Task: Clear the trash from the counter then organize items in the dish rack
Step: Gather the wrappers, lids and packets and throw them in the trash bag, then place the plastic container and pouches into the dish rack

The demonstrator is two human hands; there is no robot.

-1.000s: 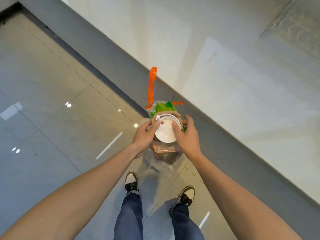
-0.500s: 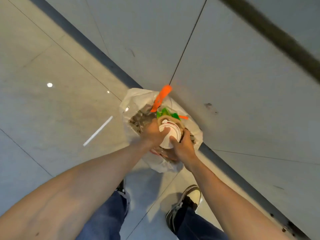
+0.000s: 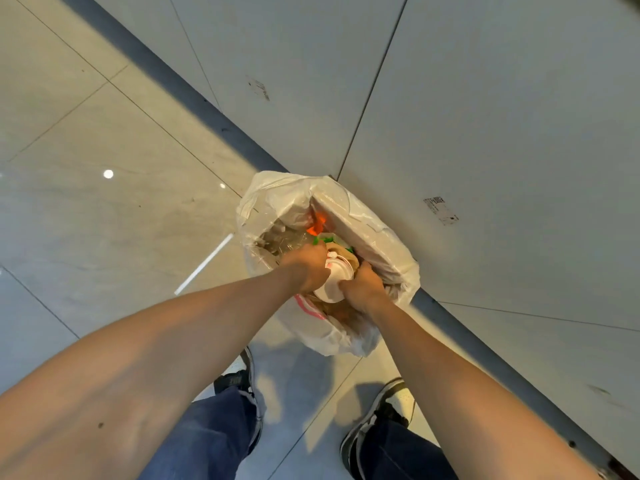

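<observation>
White plastic forms the trash bag (image 3: pixel 377 233), which stands on the floor (image 3: pixel 104 220) against the wall (image 3: pixel 502 133) at the frame's centre. A bundle of trash (image 3: pixel 334 277), topped by a white cup lid, is gripped by both curled hands, left hand (image 3: pixel 310 270) and right hand (image 3: pixel 363 289), and held over the bag's mouth, likely so that nothing spills. Room is tight toward the wall, freer toward the lower left.

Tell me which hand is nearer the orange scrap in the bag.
The left hand: it grips the white lidded cup just below the orange plastic scrap inside the clear plastic trash bag; the right hand holds lower down.
</observation>
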